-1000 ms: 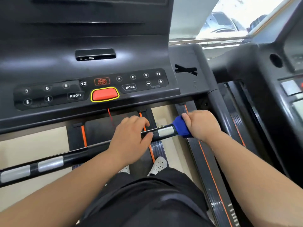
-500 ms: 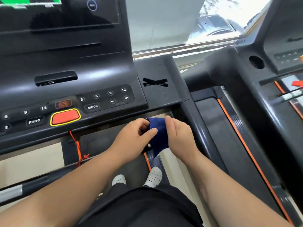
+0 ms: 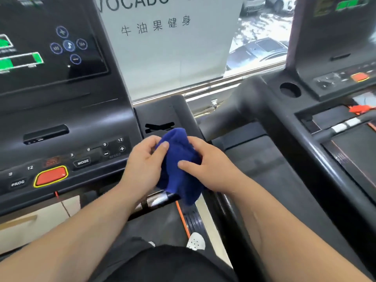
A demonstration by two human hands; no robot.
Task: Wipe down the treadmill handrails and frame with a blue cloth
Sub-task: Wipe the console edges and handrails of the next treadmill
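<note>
A bunched blue cloth hangs between both hands, in front of the right corner of the black treadmill console. My left hand pinches its left side with thumb and fingers. My right hand grips its right side, thumb pressed on the cloth. Just below the cloth, a short piece of the front handrail bar with a silver sensor patch shows; the rest is hidden by my left forearm. The right side handrail runs down under my right forearm.
The console has a red stop button, mode and speed keys, and a lit screen. A second treadmill stands close on the right with its own rail and cup hole. A window with a sign is behind. My white shoe rests on the belt.
Both hands left the front handrail bar and rose with the cloth. My left hand took hold of the cloth too. The view tilted up and to the right.
</note>
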